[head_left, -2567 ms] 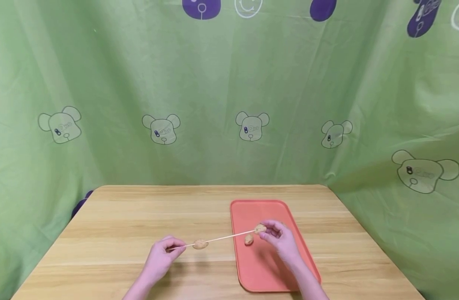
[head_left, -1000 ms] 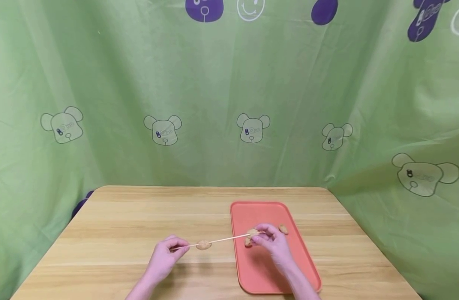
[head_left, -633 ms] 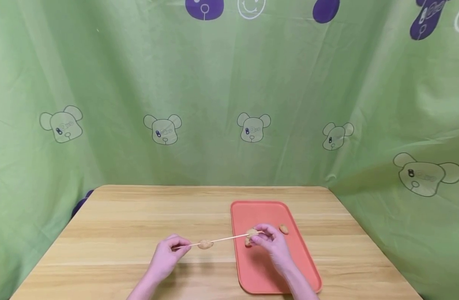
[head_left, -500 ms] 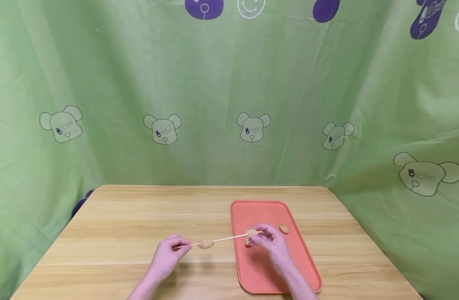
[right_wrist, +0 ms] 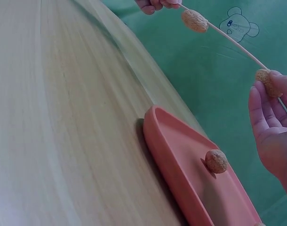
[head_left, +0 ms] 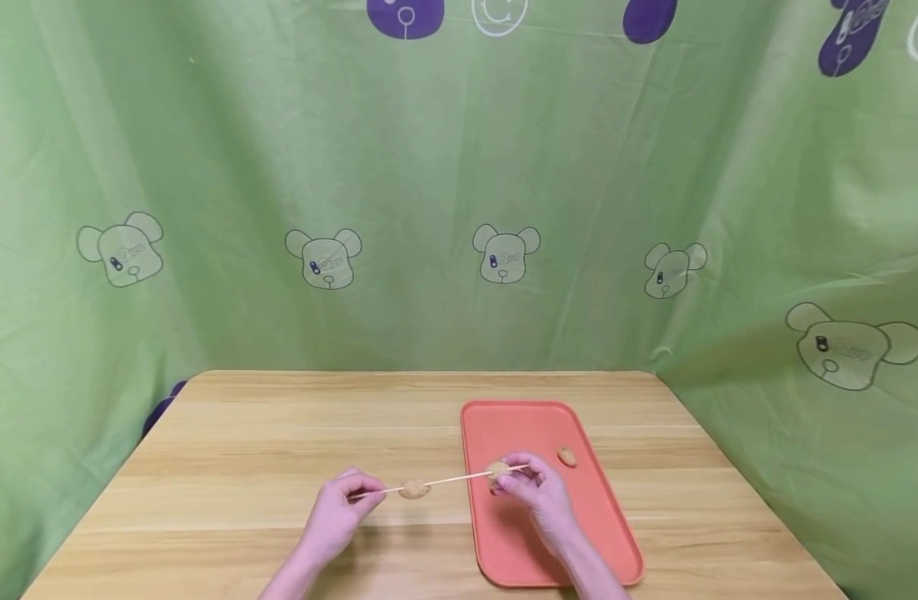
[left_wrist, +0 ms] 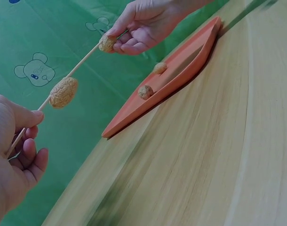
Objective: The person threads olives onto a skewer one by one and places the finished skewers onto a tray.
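My left hand [head_left: 335, 512] pinches a thin wooden skewer [head_left: 459, 478] near its left end, above the table. A wrinkled tan oval ball [left_wrist: 63, 92] sits on the skewer a little beyond my left fingers. Farther along, my right hand [head_left: 545, 500] grips a second wrinkled tan ball [right_wrist: 266, 81] between thumb and fingers. The skewer runs through that ball, and its right end sticks out past it, partly covered by the right hand. In the left wrist view both balls show on the tilted skewer, held in the air.
A red-orange tray [head_left: 526, 567] lies on the right half of the wooden table [head_left: 279, 433], under my right hand. On it rest two loose tan balls, one [right_wrist: 216, 161] nearer the tray's left side and one [head_left: 567, 457] near its right rim. A green curtain [head_left: 429, 317] surrounds the table.
My right hand has slid the second ball leftward along the skewer, and the skewer's tip now shows beyond it. My left hand has shifted slightly right with the first ball.
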Available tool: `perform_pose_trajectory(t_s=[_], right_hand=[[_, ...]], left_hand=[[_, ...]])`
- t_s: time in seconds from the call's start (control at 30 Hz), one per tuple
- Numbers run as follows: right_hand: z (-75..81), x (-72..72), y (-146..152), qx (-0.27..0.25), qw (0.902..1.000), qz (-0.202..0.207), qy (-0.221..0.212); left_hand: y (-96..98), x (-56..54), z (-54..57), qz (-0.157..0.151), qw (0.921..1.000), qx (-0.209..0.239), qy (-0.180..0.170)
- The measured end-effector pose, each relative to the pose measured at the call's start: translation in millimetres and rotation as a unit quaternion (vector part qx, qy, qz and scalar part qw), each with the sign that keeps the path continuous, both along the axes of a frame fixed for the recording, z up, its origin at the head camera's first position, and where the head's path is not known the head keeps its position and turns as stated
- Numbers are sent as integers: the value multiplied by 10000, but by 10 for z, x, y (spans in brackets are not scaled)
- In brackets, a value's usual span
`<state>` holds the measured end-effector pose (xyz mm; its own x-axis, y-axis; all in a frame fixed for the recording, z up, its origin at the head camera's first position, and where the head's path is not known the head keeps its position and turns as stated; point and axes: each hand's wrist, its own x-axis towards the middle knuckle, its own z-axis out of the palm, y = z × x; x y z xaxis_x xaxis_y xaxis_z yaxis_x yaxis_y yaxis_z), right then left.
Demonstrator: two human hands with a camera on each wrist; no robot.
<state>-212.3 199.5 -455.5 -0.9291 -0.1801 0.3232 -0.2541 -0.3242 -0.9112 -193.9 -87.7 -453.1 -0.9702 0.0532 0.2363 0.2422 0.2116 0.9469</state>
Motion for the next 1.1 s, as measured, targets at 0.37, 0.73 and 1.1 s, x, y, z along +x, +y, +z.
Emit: perform_pose_trajectory(t_s=[0.37,0.73,1.1], right_hand=[[-8,8,-66,-314,9994,-79,141],[-29,12,-94,-639,9975,255,156],[-36,2,-120,-778,9955,540,100]], left_hand=[[7,4,11,-32,10000,46,-41],[24,18,30,1,9999,124,-86],[23,41,56,-25,9999,-78,111]])
